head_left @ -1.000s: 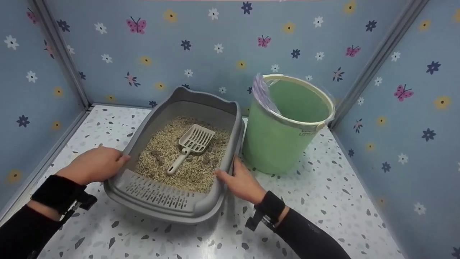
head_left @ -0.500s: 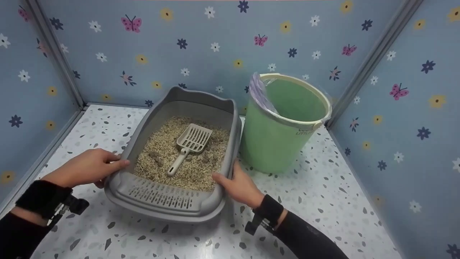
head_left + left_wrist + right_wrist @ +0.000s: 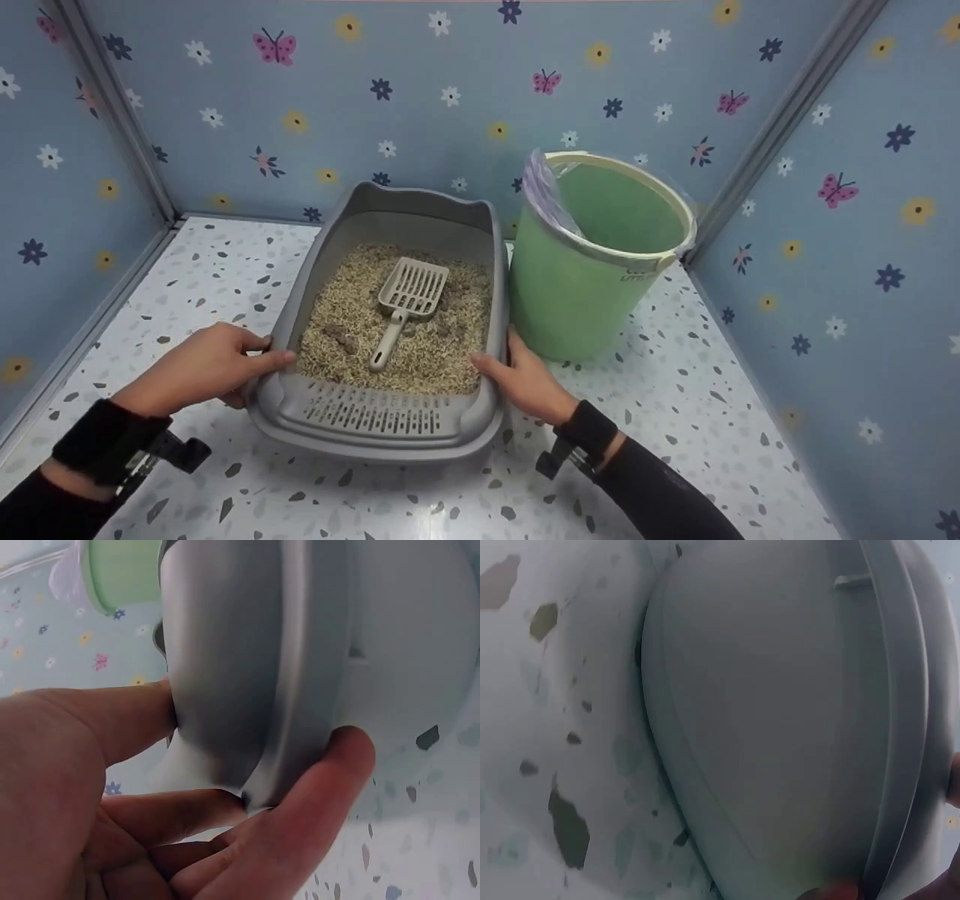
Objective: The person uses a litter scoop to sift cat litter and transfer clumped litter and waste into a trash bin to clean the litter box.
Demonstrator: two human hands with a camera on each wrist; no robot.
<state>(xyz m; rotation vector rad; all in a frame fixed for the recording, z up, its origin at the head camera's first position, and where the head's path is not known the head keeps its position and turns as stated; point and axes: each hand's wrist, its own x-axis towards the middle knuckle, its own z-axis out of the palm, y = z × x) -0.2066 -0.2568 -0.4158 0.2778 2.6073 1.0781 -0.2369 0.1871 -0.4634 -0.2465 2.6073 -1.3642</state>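
the person's left hand and right hand, i can see, have their fingers clamped on opposite sides of the tray mid-frame, where a scoop lies on litter, a bin standing just beside it, right of centre.

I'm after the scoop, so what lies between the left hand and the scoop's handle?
In the head view, litter with a darker clump lies between the left hand, gripping the litter box, and the scoop's handle.
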